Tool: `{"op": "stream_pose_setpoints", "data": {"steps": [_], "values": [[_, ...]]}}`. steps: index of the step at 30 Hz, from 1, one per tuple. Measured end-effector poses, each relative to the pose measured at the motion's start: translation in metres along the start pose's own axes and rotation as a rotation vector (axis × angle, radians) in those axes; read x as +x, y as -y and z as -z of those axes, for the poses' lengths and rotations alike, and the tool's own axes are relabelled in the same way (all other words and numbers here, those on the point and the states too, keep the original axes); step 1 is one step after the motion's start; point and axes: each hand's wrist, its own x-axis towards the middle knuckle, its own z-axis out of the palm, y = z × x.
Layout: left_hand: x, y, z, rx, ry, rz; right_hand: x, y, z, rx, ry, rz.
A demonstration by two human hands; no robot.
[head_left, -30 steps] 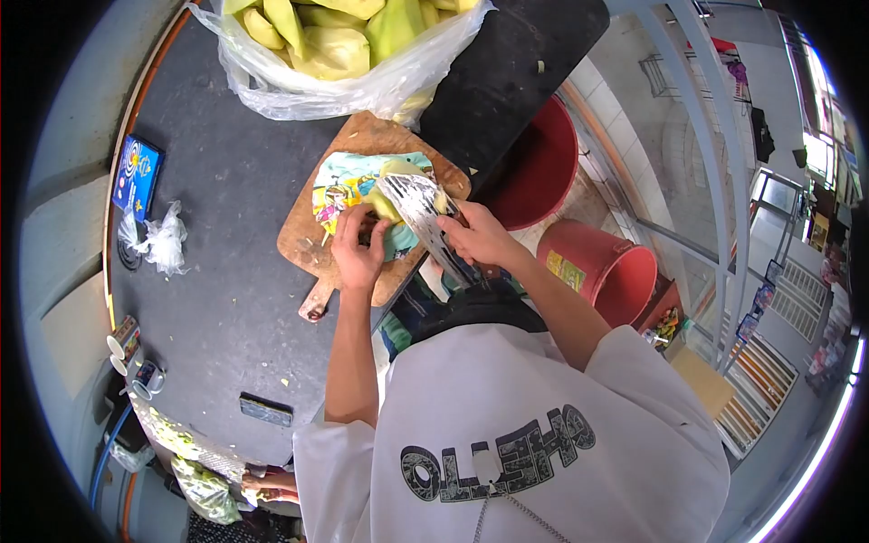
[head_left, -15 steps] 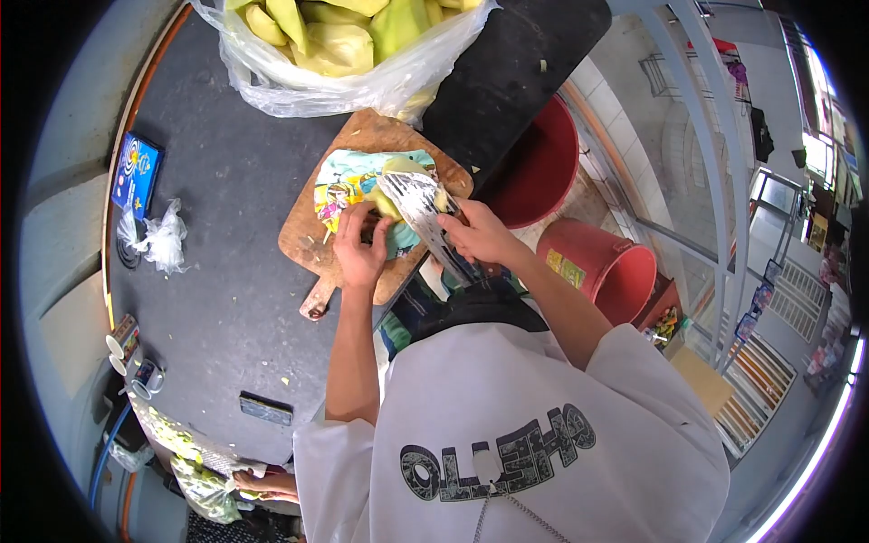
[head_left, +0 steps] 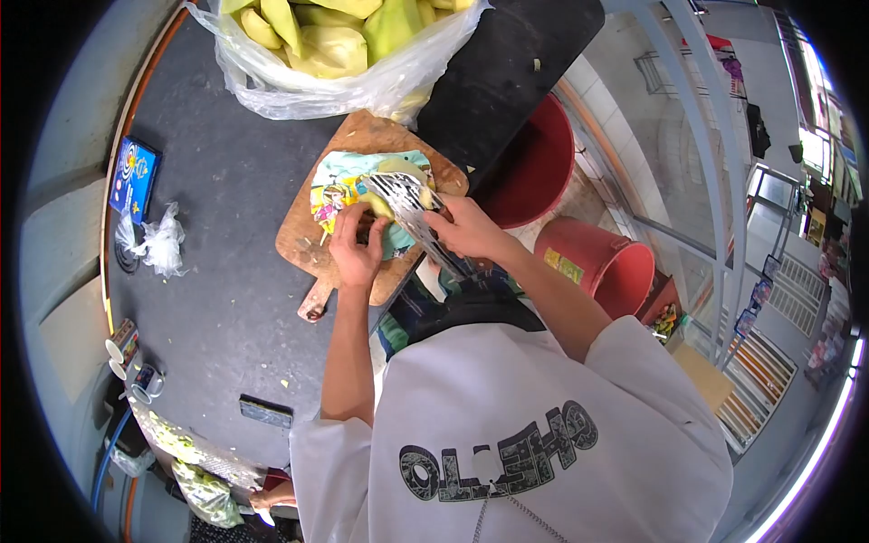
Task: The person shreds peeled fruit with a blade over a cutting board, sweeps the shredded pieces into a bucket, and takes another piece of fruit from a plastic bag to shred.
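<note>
On the wooden cutting board (head_left: 297, 237) lies a bunched, colourfully printed cloth (head_left: 330, 195) with a peeled yellow-green piece of fruit (head_left: 381, 207) on top. The fingers of my left hand (head_left: 357, 249) are curled round the near side of that piece, with its lower part hidden. My right hand (head_left: 471, 228) is closed on a wide-bladed knife (head_left: 412, 213); its handle is mostly covered. The blade lies slantwise over the fruit, its face streaked with bright and dark bands. Whether the edge is in the flesh I cannot tell.
A plastic bag (head_left: 272, 98) of peeled fruit pieces (head_left: 330, 52) stands beyond the board. Red buckets (head_left: 593, 262) are at the right. On the dark table are a blue box (head_left: 136, 176), crumpled plastic (head_left: 161, 240) and a phone (head_left: 266, 410). Another person's hand (head_left: 273, 496) shows lower left.
The knife blade has shifted slightly and its reflections differ. My left hand keeps its hold on the fruit. The other person's hand at lower left has moved.
</note>
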Motion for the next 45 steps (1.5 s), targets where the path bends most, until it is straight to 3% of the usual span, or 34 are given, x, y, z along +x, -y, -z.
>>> {"op": "stream_pose_setpoints", "data": {"steps": [10, 14, 17, 19, 23, 27, 32, 41, 45], "values": [[-0.007, 0.000, 0.003, -0.002, 0.018, 0.066, -0.003, 0.004, -0.016, -0.167, -0.071, 0.186], [-0.015, 0.009, 0.004, 0.113, -0.018, -0.107, -0.012, 0.012, -0.037, -0.447, -0.156, 0.324], [-0.017, 0.010, 0.005, 0.137, -0.022, -0.091, -0.025, 0.033, -0.041, -0.524, -0.143, 0.238], [-0.018, 0.006, 0.006, 0.117, -0.016, -0.005, -0.019, 0.022, -0.048, -0.542, -0.181, 0.263], [-0.015, 0.007, 0.003, 0.088, -0.052, -0.023, 0.000, -0.012, -0.068, -0.671, -0.252, 0.300], [-0.014, 0.005, 0.004, 0.110, -0.050, -0.089, -0.007, 0.001, -0.056, -0.577, -0.255, 0.300], [-0.010, -0.013, -0.001, 0.049, -0.051, 0.003, -0.011, 0.004, -0.032, -0.357, -0.107, 0.287], [-0.009, -0.011, -0.002, 0.056, -0.027, -0.066, -0.002, -0.008, -0.029, -0.359, -0.092, 0.216], [-0.007, -0.013, 0.000, 0.118, 0.015, 0.030, -0.017, -0.004, -0.021, -0.369, -0.141, 0.277]]}}
